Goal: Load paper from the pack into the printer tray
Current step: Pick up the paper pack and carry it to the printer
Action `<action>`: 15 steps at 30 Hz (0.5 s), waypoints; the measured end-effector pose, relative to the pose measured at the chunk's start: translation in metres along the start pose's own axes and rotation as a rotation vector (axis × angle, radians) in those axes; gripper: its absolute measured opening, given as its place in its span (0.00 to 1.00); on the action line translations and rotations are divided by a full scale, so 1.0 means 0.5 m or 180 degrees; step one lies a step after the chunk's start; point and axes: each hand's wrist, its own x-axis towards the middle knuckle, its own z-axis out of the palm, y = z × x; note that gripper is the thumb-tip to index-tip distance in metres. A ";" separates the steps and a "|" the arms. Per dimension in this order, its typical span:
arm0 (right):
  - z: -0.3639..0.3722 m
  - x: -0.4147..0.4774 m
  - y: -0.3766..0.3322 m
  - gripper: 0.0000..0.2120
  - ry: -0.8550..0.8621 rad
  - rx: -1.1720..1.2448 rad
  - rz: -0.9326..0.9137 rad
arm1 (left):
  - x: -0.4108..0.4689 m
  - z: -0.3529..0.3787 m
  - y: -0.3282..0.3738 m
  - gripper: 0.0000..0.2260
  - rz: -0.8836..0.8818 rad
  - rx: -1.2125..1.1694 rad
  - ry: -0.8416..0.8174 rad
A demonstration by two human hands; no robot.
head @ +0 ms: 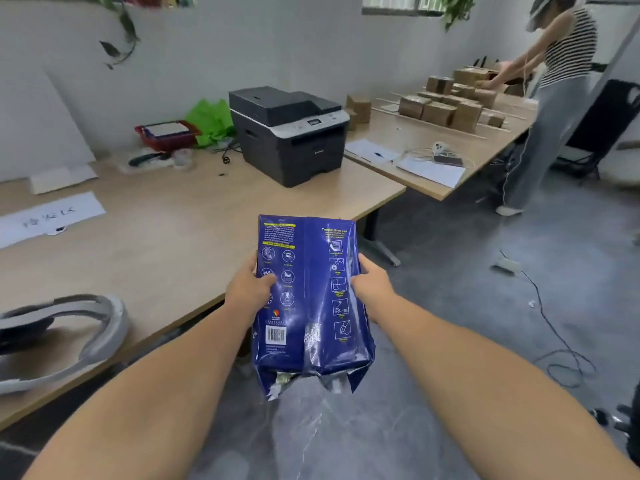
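Observation:
A blue paper pack point(308, 299) with yellow print and a barcode is held in front of me, above the floor beside the table's edge. My left hand point(247, 285) grips its left side, thumb on the printed face. My right hand point(372, 287) grips its right side. The near end of the wrapper is torn open and ragged. Farther off, a dark grey printer point(289, 133) with a light control strip stands on the wooden table point(173, 237); its front tray is shut.
A grey headset point(65, 330) lies on the table at my left. Loose white sheets, a red basket point(166, 133) and a green bag sit near the printer. A person point(554, 98) handles cardboard boxes at the far right table. Cables run across the floor.

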 end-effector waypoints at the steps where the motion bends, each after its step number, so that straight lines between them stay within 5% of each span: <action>1: 0.006 0.030 -0.018 0.29 -0.0109 -0.0038 -0.0014 | 0.017 -0.001 0.007 0.18 -0.0025 -0.0010 0.0124; 15: 0.190 0.377 -0.176 0.22 -0.1005 -0.0531 0.0046 | 0.318 -0.069 0.043 0.18 -0.0465 -0.0377 0.0899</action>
